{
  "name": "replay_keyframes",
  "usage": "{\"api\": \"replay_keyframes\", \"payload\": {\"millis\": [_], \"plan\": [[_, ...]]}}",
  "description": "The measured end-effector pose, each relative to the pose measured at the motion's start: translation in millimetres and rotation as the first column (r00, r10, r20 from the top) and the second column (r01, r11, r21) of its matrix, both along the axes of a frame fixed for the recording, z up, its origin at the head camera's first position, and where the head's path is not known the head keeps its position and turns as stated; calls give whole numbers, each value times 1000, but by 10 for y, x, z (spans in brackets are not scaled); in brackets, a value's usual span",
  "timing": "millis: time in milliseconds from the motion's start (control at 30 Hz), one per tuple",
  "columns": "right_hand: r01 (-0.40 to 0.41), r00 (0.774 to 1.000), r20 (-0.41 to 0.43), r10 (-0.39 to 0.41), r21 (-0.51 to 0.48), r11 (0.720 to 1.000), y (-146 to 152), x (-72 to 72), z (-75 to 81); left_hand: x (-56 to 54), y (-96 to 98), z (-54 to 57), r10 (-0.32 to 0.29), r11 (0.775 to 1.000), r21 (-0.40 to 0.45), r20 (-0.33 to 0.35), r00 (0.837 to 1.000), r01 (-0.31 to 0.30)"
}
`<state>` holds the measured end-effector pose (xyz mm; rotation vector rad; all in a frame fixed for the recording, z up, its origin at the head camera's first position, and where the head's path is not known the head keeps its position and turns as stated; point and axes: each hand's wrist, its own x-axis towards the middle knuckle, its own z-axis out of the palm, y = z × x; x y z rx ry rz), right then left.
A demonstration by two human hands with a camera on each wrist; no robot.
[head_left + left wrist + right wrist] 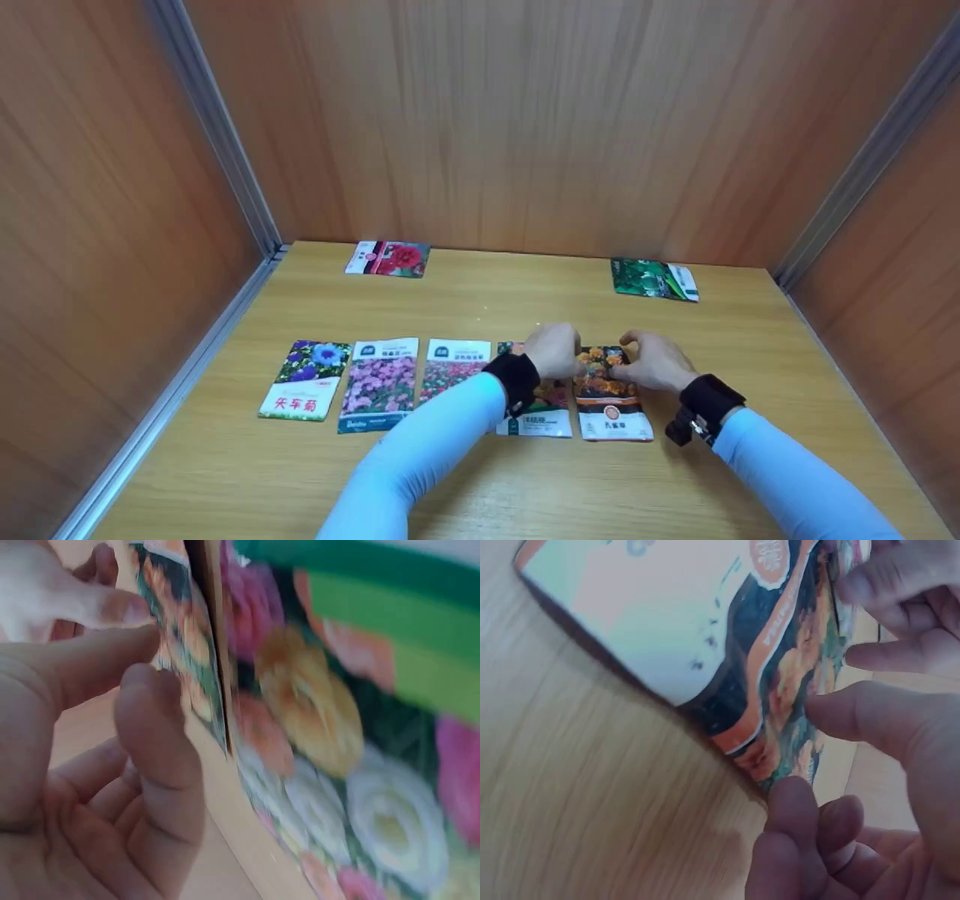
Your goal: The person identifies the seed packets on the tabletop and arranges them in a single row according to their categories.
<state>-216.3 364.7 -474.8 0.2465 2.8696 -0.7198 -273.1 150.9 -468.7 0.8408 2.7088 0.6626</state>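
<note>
In the head view, my left hand [553,351] and right hand [656,361] meet at the top of a seed packet with orange flowers [613,411], lying at the right end of a row. In the right wrist view, my right thumb touches the printed face of that orange-flower seed packet [810,652], with the index fingertip at its edge. My left thumb and index finger, loosely bent with a small gap, are at the packet's upper edge in the left wrist view. Beneath my left wrist is a mixed-flower seed packet [534,427], partly hidden.
Left along the row lie a pink-flower packet [455,355] partly behind my sleeve, a purple-pink packet [379,384] and a blue-flower packet [306,380]. Farther back are a red-flower packet [388,259] and a green packet [654,280]. Wood-grain panels [480,127] enclose the table.
</note>
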Motion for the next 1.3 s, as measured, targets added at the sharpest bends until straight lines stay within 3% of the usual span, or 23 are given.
{"api": "replay_keyframes", "payload": {"millis": [200, 300, 400, 533, 633, 700, 867, 1100, 1200, 1300], "plan": [[47, 999, -8, -47, -60, 997, 109, 88, 58, -329, -301, 158, 11, 987, 161, -2, 1000, -11], [49, 999, -2, -50, -95, 994, 150, 111, 92, -580, -550, 259, 24, 983, 181, -26, 999, -19], [68, 998, 19, -66, -132, 989, 161, 119, 114, -889, -845, 349, 53, 985, 169, -103, 993, -35], [87, 996, 31, -83, -151, 985, 149, 112, 133, -1324, -1279, 446, 186, 974, 160, -177, 966, -158], [80, 997, 9, -80, -131, 988, 134, 103, 156, -1582, -1566, 464, 312, 945, 155, -147, 939, -289], [82, 996, -15, -84, -113, 990, 122, 101, 173, -1706, -1720, 433, 354, 930, 151, -114, 928, -336], [50, 993, -103, -60, -90, 995, 92, 104, 190, -1844, -1968, 233, 383, 921, 92, -32, 923, -379], [-23, 985, -170, 8, -86, 996, 75, 105, 173, -1826, -2060, -76, 374, 923, -115, 56, 926, -366], [-32, 986, -166, 17, -92, 995, 75, 96, 162, -1829, -2062, -151, 378, 918, -169, 99, 920, -359], [-32, 986, -163, 15, -105, 994, 77, 84, 157, -1848, -2055, -160, 363, 920, -192, 99, 926, -341]]}}
